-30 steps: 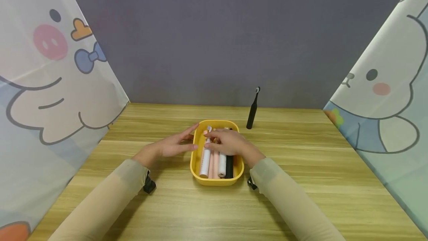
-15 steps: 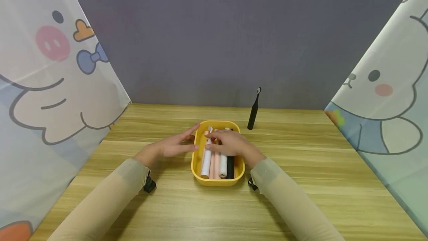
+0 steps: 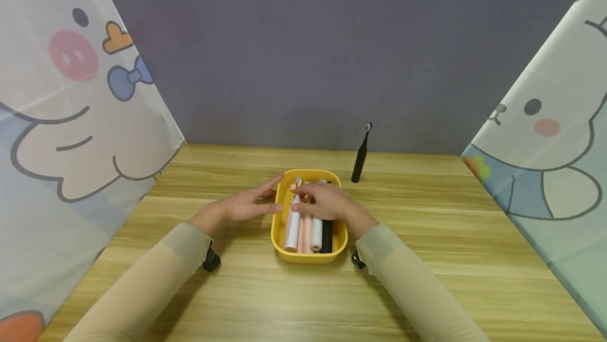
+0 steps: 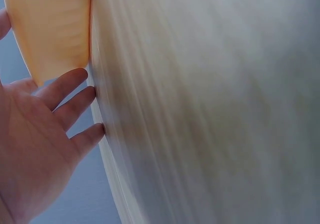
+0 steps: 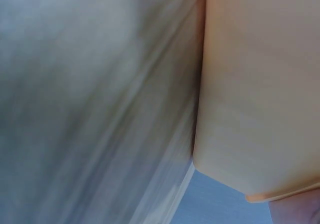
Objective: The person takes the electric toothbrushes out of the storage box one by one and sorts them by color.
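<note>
Toothbrushes (image 3: 292, 231) are seen beneath the right hand (image 3: 328, 202), whose grip cannot be told, inside a yellow bin (image 3: 309, 259) touched by the left hand (image 3: 248, 206), its fingers outstretched.

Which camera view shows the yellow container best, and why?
The head view: from above, it shows the yellow container, most of its rim and a white toothbrush inside. Both wrist views show only part of its outside, close up.

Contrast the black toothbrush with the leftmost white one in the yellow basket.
The black toothbrush stands upright on the table; the white toothbrush lies in the yellow basket. The black one shows whole; the right hand partly hides the white one. Both are slim and long.
</note>
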Tool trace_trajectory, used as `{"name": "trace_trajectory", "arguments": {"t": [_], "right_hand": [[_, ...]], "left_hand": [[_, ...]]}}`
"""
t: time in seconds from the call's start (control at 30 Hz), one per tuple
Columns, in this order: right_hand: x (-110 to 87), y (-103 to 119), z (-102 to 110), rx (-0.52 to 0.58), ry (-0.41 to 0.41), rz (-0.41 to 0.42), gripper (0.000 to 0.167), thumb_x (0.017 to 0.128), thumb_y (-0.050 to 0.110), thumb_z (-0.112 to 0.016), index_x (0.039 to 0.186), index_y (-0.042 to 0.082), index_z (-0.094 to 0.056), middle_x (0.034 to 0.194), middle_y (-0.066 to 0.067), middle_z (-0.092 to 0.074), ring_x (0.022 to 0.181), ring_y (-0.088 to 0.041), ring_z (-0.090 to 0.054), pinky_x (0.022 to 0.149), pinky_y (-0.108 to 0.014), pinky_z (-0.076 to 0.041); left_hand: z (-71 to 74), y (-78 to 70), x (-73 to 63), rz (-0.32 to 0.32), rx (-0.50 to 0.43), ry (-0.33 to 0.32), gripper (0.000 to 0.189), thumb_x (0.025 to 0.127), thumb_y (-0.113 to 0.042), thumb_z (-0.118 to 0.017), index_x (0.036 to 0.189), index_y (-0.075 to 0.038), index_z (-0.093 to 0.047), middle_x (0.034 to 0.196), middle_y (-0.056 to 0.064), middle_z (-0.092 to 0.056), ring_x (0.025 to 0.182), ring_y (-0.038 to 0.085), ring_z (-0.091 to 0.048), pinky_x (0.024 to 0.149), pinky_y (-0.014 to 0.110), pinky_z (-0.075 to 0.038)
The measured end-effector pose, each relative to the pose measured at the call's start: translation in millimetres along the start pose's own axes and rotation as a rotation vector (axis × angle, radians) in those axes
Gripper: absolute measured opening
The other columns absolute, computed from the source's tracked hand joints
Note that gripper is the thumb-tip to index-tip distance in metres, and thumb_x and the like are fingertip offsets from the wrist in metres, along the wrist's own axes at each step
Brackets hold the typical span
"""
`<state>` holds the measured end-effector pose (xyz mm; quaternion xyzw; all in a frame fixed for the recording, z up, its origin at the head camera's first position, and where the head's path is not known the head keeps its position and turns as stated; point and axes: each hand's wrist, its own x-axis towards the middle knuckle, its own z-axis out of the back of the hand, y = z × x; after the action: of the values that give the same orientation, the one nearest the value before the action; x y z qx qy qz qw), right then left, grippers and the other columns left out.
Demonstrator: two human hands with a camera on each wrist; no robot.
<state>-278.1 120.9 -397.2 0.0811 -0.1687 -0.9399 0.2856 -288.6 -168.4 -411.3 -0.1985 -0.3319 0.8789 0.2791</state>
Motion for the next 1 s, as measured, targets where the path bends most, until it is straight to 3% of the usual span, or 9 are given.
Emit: {"name": "trace_trajectory", "arguments": {"t": [0.17,0.37,0.67,0.8,1.0], "right_hand": [[-0.5,-1,0,0.019,-0.038,0.022,0.065,0.107,0.065,-0.060,0.159,0.027,-0.060,0.161,-0.007,-0.062,0.148,-0.035,-0.058,0.125,-0.059,-0.045],[-1.3,-1,3,0.115,-0.079,0.035,0.065,0.105,0.061,-0.068,0.158,0.025,-0.061,0.149,-0.003,-0.070,0.128,-0.026,-0.065,0.111,-0.053,-0.055],[-2.6,-1,8,0.275,-0.097,0.079,0.068,0.100,0.054,-0.079,0.157,0.021,-0.062,0.144,-0.002,-0.069,0.120,-0.027,-0.063,0.097,-0.044,-0.057],[-5.0,0,10,0.332,-0.124,0.097,0.067,0.099,0.047,-0.083,0.156,0.021,-0.062,0.149,0.002,-0.067,0.121,-0.028,-0.063,0.094,-0.041,-0.057],[-10.1,8,13,0.448,-0.187,0.157,0.068,0.095,0.034,-0.089,0.155,0.016,-0.062,0.149,-0.003,-0.068,0.125,-0.036,-0.065,0.100,-0.053,-0.057]], "left_hand": [[0.5,-1.0,0.4,0.015,-0.014,0.003,0.094,0.105,-0.067,-0.060,0.176,-0.049,0.000,0.175,0.015,-0.041,0.162,0.043,-0.040,0.130,0.073,-0.027],[1.4,-0.9,1.5,-0.008,-0.003,0.003,0.095,0.106,-0.066,-0.059,0.177,-0.043,0.000,0.175,0.019,-0.040,0.161,0.046,-0.040,0.129,0.076,-0.026],[1.7,-1.7,0.1,0.017,-0.003,0.005,0.096,0.106,-0.066,-0.061,0.177,-0.044,0.000,0.175,0.017,-0.041,0.161,0.045,-0.040,0.129,0.076,-0.027],[2.0,-1.0,2.0,0.007,0.005,0.006,0.096,0.106,-0.066,-0.060,0.177,-0.042,0.000,0.175,0.017,-0.042,0.161,0.045,-0.040,0.129,0.076,-0.027],[2.1,-1.2,0.8,0.009,0.007,0.002,0.095,0.106,-0.067,-0.059,0.177,-0.043,0.000,0.175,0.018,-0.042,0.161,0.046,-0.040,0.129,0.076,-0.027]]}}
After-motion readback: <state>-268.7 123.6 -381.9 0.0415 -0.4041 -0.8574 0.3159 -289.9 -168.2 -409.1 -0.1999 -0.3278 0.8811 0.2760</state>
